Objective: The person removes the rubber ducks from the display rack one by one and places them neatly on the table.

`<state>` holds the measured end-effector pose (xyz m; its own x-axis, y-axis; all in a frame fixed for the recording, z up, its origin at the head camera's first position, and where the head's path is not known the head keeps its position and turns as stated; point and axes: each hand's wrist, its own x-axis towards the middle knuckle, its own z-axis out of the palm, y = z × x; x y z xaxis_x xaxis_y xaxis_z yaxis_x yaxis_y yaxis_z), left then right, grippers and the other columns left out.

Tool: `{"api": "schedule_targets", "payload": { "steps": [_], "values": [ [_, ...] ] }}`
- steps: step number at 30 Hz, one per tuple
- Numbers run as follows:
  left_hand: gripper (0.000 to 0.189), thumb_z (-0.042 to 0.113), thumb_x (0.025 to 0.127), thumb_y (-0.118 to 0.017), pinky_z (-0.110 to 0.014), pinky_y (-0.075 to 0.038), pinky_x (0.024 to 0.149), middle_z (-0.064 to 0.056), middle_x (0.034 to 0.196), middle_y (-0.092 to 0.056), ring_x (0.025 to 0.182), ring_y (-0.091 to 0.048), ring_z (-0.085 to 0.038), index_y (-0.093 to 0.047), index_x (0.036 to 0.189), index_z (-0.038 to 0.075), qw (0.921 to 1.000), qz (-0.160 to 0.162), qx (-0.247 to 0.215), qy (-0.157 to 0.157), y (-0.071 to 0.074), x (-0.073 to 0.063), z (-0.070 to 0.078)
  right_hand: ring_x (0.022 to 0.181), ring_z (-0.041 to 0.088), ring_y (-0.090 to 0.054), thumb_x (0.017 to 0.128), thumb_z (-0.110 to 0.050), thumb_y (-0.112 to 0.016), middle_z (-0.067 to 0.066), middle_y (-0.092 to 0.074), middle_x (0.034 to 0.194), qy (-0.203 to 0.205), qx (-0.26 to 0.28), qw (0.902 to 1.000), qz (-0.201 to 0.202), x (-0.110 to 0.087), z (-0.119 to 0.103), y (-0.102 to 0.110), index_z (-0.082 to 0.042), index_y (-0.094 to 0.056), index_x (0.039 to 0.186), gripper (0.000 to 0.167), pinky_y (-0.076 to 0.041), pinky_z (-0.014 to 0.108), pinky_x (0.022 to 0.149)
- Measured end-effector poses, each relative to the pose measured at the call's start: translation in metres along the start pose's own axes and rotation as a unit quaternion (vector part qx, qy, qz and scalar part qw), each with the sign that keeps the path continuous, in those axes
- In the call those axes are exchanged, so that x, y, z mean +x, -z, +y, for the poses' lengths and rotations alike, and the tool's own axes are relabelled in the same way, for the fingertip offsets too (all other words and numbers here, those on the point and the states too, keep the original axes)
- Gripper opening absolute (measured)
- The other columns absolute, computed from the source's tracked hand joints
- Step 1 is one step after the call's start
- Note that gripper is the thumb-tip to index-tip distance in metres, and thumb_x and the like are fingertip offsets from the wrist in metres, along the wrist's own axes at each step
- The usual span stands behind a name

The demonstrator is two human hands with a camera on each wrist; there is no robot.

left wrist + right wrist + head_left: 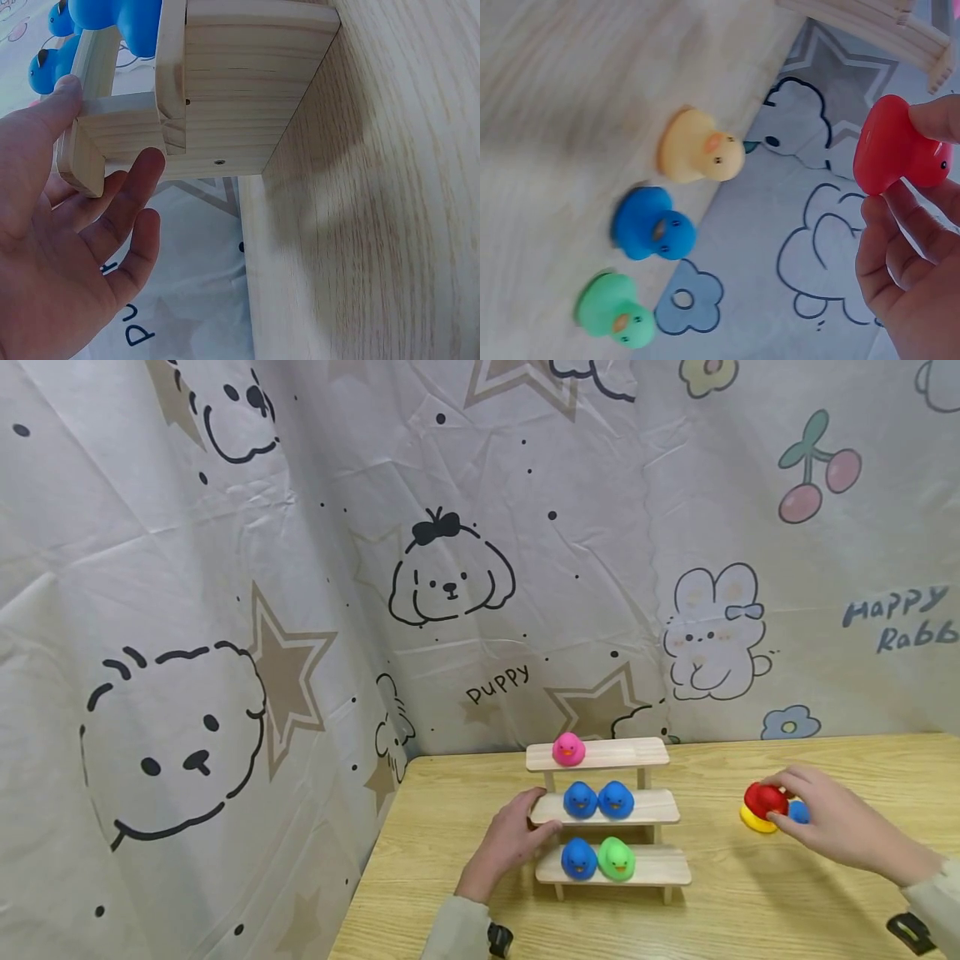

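A three-tier wooden shelf (651, 807) stands on the table. My left hand (517, 835) holds the left end of its middle tier; in the left wrist view the thumb lies against the board's end and the fingers (124, 202) curl behind it. On the top tier sits a pink rubber duck (568, 749). Two blue ducks (581, 800) share the middle tier, while the bottom one bears a blue duck (579, 858) and a green duck (617, 859). Right of the shelf, my right hand (832, 818) pinches a red rubber duck (889, 142) above the table.
Below the red duck, a yellow duck (694, 150), another blue duck (652, 225) and another green duck (615, 311) stand in a row on the wooden table (720, 902). The hand hides that green one in the head view. A printed cloth (585, 568) hangs behind the table.
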<state>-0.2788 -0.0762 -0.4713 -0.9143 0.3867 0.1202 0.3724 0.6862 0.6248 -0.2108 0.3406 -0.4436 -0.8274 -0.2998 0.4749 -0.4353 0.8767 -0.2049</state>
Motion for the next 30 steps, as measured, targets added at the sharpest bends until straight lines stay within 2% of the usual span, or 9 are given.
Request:
{"api": "schedule_targets", "payload": {
  "steps": [3,12,19,25,30],
  "values": [
    [0.059,0.047,0.089,-0.060,-0.027,-0.049,0.078,0.000,0.124,-0.055,0.091,-0.054,-0.009,-0.047,0.136,0.015,1.0000,-0.001,0.002,0.002,0.000,0.000,0.000,0.080,0.020,-0.055,0.068,-0.015,-0.083,0.005,-0.060,0.095,-0.018,0.002,0.9996,-0.023,-0.006,0.003,-0.002,-0.005,-0.066,0.099,0.037,-0.051,0.035,0.064],
    [0.058,0.047,0.089,-0.060,-0.026,-0.048,0.077,0.001,0.123,-0.055,0.090,-0.054,-0.009,-0.047,0.136,0.015,1.0000,0.001,0.005,-0.003,0.000,0.000,0.000,0.076,0.007,-0.051,0.066,-0.011,-0.083,0.000,-0.058,0.094,-0.014,-0.002,0.9997,-0.020,-0.025,0.012,-0.011,-0.009,-0.065,0.098,0.037,-0.049,0.027,0.060],
    [0.058,0.047,0.090,-0.060,-0.027,-0.049,0.077,0.000,0.122,-0.055,0.089,-0.054,-0.010,-0.048,0.135,0.014,1.0000,0.001,0.002,-0.009,0.000,0.000,0.000,0.074,0.005,-0.054,0.066,-0.011,-0.084,0.001,-0.059,0.096,-0.032,0.019,0.9980,-0.052,-0.035,0.019,-0.018,-0.009,-0.064,0.098,0.038,-0.051,0.028,0.061],
    [0.058,0.047,0.089,-0.061,-0.027,-0.049,0.076,-0.001,0.122,-0.055,0.088,-0.055,-0.010,-0.048,0.135,0.013,0.9999,0.002,0.002,-0.013,0.001,0.001,0.000,0.075,0.004,-0.054,0.063,-0.012,-0.085,-0.003,-0.059,0.093,-0.024,0.005,0.9987,-0.044,-0.041,0.021,-0.025,-0.011,-0.064,0.096,0.039,-0.051,0.028,0.061],
    [0.057,0.047,0.090,-0.060,-0.027,-0.048,0.076,-0.001,0.122,-0.055,0.088,-0.054,-0.010,-0.048,0.134,0.013,0.9999,0.001,0.004,-0.014,0.001,0.000,0.000,0.077,0.001,-0.052,0.063,-0.012,-0.085,-0.007,-0.058,0.093,-0.012,0.013,0.9983,-0.055,-0.045,0.023,-0.031,-0.013,-0.064,0.097,0.040,-0.051,0.026,0.063]
  ]
}}
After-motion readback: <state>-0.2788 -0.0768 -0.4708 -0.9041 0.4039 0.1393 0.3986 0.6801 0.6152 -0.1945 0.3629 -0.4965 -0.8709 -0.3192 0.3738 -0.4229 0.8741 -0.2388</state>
